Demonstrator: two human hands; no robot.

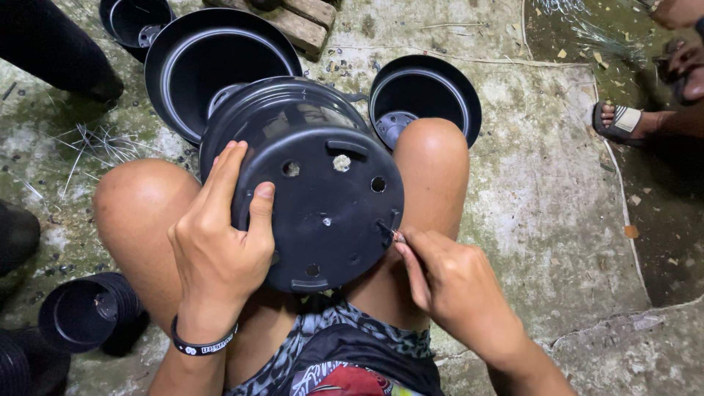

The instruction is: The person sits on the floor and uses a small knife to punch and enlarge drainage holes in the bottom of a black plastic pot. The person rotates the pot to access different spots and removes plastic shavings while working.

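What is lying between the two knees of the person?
In the head view, a black plastic pot lies between the left knee and right knee, bottom facing the camera. The left hand grips it; the right hand touches its rim.

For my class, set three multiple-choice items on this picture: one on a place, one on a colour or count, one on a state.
1. Where does the overturned black plastic flowerpot rest?
A. between the person's bare knees
B. on a wooden shelf
C. inside a bucket

2. What colour is the wristband on the left hand?
A. red
B. black
C. yellow

3. What is the right hand doing?
A. lying flat on the ground
B. pinching a small thin tool at the pot's base rim
C. gripping a hammer

Answers:
1 A, as a knee shows on each side of the pot.
2 B, as the band is dark with pale marks.
3 B, as the fingertips close on the tool by a rim slot.
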